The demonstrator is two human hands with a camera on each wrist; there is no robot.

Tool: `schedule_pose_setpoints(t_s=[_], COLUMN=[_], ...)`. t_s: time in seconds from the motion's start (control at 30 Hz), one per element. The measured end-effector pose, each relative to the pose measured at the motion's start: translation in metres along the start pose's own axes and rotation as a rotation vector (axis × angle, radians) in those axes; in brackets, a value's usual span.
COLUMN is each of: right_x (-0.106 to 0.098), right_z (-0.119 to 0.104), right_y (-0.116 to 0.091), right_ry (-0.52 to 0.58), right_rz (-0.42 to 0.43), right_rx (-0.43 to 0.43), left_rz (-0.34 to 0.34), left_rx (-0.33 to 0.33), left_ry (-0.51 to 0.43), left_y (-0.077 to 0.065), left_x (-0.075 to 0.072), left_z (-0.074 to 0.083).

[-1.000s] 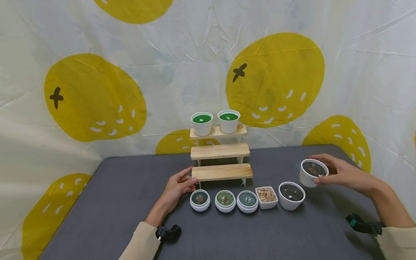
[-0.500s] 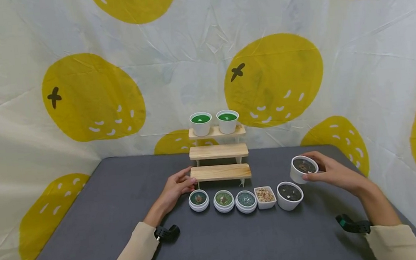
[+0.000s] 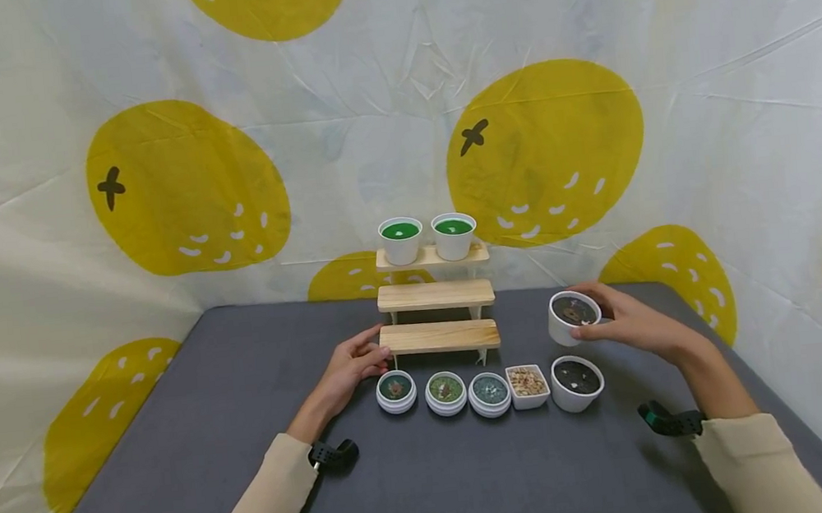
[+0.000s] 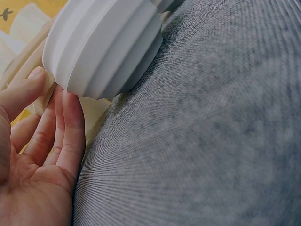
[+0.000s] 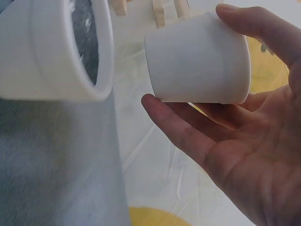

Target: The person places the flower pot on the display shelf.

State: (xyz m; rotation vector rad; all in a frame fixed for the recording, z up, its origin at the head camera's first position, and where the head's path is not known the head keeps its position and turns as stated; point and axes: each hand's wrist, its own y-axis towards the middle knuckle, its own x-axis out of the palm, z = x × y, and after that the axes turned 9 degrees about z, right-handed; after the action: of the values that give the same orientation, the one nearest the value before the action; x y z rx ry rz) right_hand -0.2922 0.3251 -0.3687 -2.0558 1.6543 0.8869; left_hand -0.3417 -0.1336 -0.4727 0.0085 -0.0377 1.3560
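Taking twelve o'clock as straight away from the person, two beige sleeves [image 3: 260, 506] come in nearest, one from seven o'clock and one from five, each with a black wrist device [image 3: 334, 457] at its cuff.

Beyond them a row of small containers stands on the grey table [image 3: 433, 486]. Running toward three o'clock, these are a pot with a dark green top [image 3: 396, 392], a pot with a lighter green top [image 3: 446, 393], a pot with a blue-grey top [image 3: 489, 394], a square dish of pale bits [image 3: 527, 386] and a dark-topped cup [image 3: 577, 385].

Just past the row, the left hand [image 3: 341, 381] pinches the nine o'clock end of the lowest wooden shelf [image 3: 439, 336], its fingers nearly straight. Well apart, toward three o'clock from it, the right hand [image 3: 636, 319] holds a white cup [image 3: 573, 321] off the table between thumb and spread fingers. The cup lies at nine o'clock of that palm and at twelve o'clock of the dark-topped cup.

Farther on rise a middle shelf [image 3: 435, 294] and a top shelf [image 3: 418, 256] bearing two green-topped cups [image 3: 402, 245], before a yellow-patterned cloth [image 3: 363, 145].
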Motion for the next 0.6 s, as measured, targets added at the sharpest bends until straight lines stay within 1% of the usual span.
schedule_pose_setpoints(t_s=[0.17, 0.27, 0.4, 0.5, 0.6], right_x=[0.005, 0.009, 0.015, 0.02, 0.026], right_z=[-0.011, -0.018, -0.029, -0.037, -0.045], right_y=[0.011, 0.018, 0.03, 0.038, 0.045], right_ry=[-0.015, 0.005, 0.064, 0.084, 0.077], right_rz=[-0.011, -0.016, -0.026, -0.036, -0.036], right_rx=[0.009, 0.021, 0.002, -0.027, -0.045], left_rz=[0.003, 0.006, 0.018, 0.027, 0.031], left_rx=[-0.007, -0.012, -0.013, -0.003, 0.008], left_ry=[0.007, 0.01, 0.009, 0.007, 0.003], left_y=[0.001, 0.004, 0.01, 0.013, 0.013], left_x=[0.0, -0.001, -0.003, -0.004, -0.004], left_z=[0.0, -0.004, -0.013, -0.018, -0.02])
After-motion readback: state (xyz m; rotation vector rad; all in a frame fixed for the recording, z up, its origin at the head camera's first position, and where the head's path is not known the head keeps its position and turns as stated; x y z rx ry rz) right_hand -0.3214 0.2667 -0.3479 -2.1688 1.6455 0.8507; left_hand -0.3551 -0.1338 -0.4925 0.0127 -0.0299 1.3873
